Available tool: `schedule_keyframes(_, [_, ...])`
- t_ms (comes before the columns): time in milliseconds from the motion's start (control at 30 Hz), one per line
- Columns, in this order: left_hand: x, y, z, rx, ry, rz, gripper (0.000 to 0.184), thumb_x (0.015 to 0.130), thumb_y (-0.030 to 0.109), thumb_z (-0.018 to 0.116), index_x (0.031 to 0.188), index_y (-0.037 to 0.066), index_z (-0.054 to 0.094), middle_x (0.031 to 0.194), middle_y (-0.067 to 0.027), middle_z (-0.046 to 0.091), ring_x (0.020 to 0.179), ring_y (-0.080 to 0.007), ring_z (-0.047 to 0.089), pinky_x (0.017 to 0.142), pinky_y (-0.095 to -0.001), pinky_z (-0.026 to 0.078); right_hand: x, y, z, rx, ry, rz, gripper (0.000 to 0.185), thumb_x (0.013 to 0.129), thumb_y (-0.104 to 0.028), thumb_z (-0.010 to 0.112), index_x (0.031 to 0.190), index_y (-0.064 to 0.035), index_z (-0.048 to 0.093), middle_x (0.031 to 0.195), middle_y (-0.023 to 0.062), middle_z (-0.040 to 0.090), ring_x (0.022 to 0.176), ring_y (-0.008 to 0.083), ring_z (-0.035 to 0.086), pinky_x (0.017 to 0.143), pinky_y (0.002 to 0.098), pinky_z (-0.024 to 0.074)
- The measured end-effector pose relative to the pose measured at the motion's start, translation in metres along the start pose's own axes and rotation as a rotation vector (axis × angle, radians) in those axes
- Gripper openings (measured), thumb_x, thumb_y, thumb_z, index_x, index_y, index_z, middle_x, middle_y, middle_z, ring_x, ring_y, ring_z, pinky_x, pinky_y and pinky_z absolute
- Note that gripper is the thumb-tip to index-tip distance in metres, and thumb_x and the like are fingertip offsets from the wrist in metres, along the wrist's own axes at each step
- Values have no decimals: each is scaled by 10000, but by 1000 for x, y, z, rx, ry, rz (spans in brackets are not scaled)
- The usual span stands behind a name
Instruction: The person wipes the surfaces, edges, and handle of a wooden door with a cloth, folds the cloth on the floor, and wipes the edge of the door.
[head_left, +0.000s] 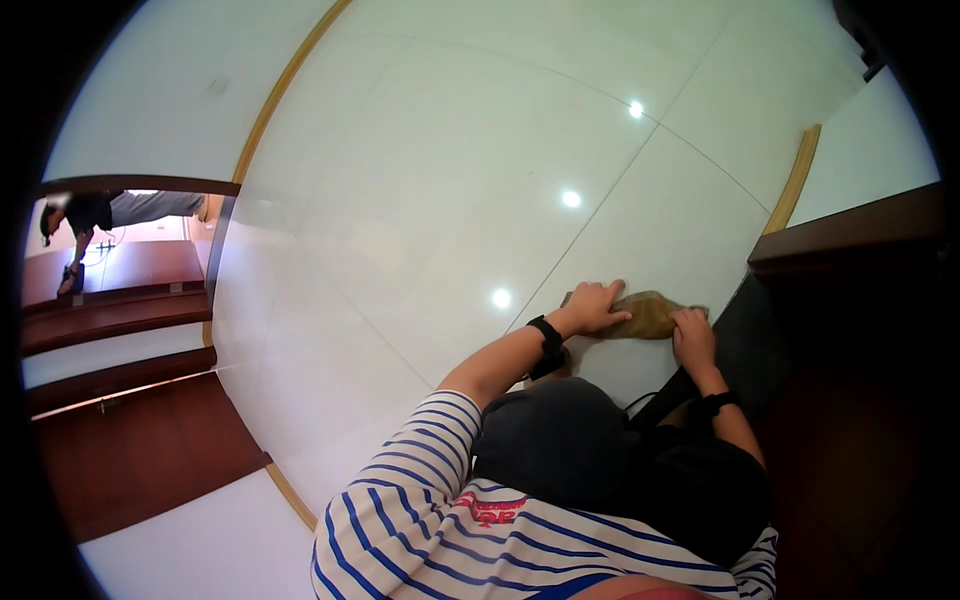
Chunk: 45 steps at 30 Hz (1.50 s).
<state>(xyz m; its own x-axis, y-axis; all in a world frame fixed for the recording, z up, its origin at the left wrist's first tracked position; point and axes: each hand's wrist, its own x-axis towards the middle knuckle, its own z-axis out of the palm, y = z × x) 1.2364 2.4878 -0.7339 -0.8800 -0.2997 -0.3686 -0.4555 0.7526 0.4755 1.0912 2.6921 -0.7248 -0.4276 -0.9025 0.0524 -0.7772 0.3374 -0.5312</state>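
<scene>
An olive-brown cloth [651, 315] lies bunched on the pale tiled floor in front of my knees. My left hand [594, 308] rests on its left end, with index finger and thumb spread apart. At the cloth's right end my right hand [692, 338] has its fingers closed on the edge. Both wrists wear a black band. My dark-clad knees [555, 435] are bent just below the hands.
Dark brown wooden woodwork [850, 240] stands close on my right, beside a dark grey floor strip [745, 335]. A brown door [150, 460] is at the left. Through an opening, another person [95, 215] leans over a brown surface. Ceiling lights reflect off the floor tiles [420, 180].
</scene>
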Motion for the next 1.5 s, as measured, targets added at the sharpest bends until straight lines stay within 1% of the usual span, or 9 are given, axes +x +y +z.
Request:
schedule_keyframes(233, [-13, 1, -8, -25, -131, 307, 499, 776, 508, 638, 1059, 107, 551, 985, -108, 613, 906, -301, 570, 772, -385, 442, 17, -24, -23, 348, -90, -134, 187, 712, 66, 506, 839, -32, 601, 806, 113, 593, 837, 309, 549, 744, 386, 442])
schedule_keyframes(467, [-6, 18, -65, -912, -369, 134, 514, 769, 328, 732, 1158, 50, 542, 1079, -41, 590, 947, -138, 540, 784, -283, 442, 63, -59, -86, 337, 297, -285, 214, 664, 133, 482, 804, -5, 565, 847, 124, 583, 853, 325, 545, 791, 384, 434])
schedule_keyframes(733, [30, 82, -147, -709, -57, 526, 247, 878, 189, 605, 1064, 27, 628, 1146, -106, 558, 990, -226, 551, 833, -316, 462, 54, -37, -109, 489, 427, 152, 161, 810, -8, 553, 941, -22, 461, 873, 98, 518, 845, 233, 532, 802, 312, 428])
schedule_keyframes(867, [44, 141, -233, -753, -111, 614, 276, 887, 189, 587, 1117, 36, 608, 1213, -122, 521, 1076, -264, 505, 898, -346, 421, 65, -73, -180, 1068, 306, 281, 352, 875, -85, 571, 1168, -11, 392, 957, 99, 611, 934, 162, 571, 870, 313, 423])
schedule_keyframes(900, [37, 159, -259, -706, -143, 612, 244, 896, 176, 548, 1080, 23, 593, 1165, -136, 519, 1054, -284, 486, 904, -360, 402, 68, -75, -202, 910, 288, 235, 626, 860, -120, 607, 1350, 15, 242, 1063, 165, 591, 993, 209, 573, 896, 340, 431])
schedule_keyframes(1067, [16, 240, -298, -567, -122, 886, 154, 836, 76, 451, 935, -19, 521, 1000, -166, 490, 950, -318, 464, 859, -391, 403, 56, -106, -302, 524, 361, 30, 881, 810, -184, 673, 1429, 49, 90, 1223, 213, 498, 1105, 292, 530, 936, 375, 415])
schedule_keyframes(1200, [-30, 318, -341, -469, -61, 1032, 156, 845, 75, 463, 942, -22, 538, 944, -162, 501, 884, -302, 490, 777, -378, 432, 31, -146, -388, 137, 547, 1, 727, 800, -243, 685, 1314, 111, 313, 1000, 294, 566, 912, 397, 605, 784, 393, 499])
schedule_keyframes(1300, [-66, 360, -376, -458, 105, 1029, 192, 831, 65, 625, 1016, 13, 621, 904, -96, 603, 844, -210, 532, 704, -277, 450, 0, -201, -449, 119, 542, 113, 294, 819, -197, 629, 920, 62, 535, 701, 214, 607, 648, 357, 628, 591, 392, 510])
schedule_keyframes(1500, [-64, 426, -382, -690, 140, 1203, 215, 771, 153, 704, 898, 17, 596, 855, -76, 576, 821, -192, 524, 742, -303, 447, -38, -229, -500, -177, 699, 222, 289, 799, -234, 632, 675, 20, 571, 538, 173, 556, 473, 317, 577, 463, 378, 466])
